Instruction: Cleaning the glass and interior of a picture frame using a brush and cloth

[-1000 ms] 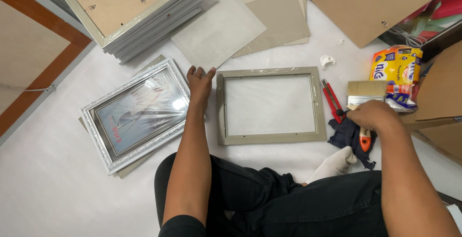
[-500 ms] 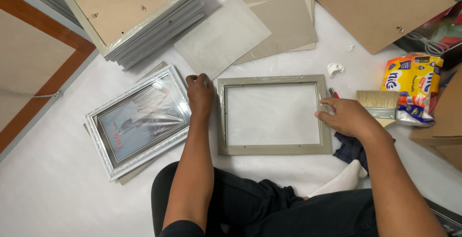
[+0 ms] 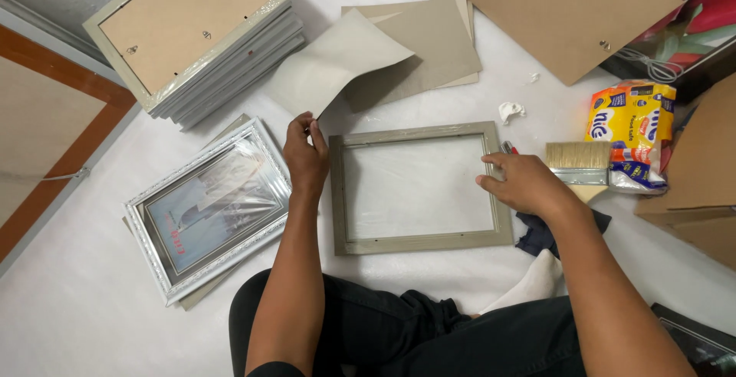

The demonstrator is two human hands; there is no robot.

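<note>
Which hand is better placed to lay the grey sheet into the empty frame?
Left. The left hand already pinches the grey sheet by its corner, just beside the empty frame. The right hand rests on the frame's right rail, likely steadying it.

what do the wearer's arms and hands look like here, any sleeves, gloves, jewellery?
Both arms are bare from the bottom edge of the picture to the fingers: no sleeves show. The left hand and right hand wear no gloves, and no rings, watch or wristband can be seen. Fingernails are short and plain. Below the arms, dark trousers and a white sock show.
</note>
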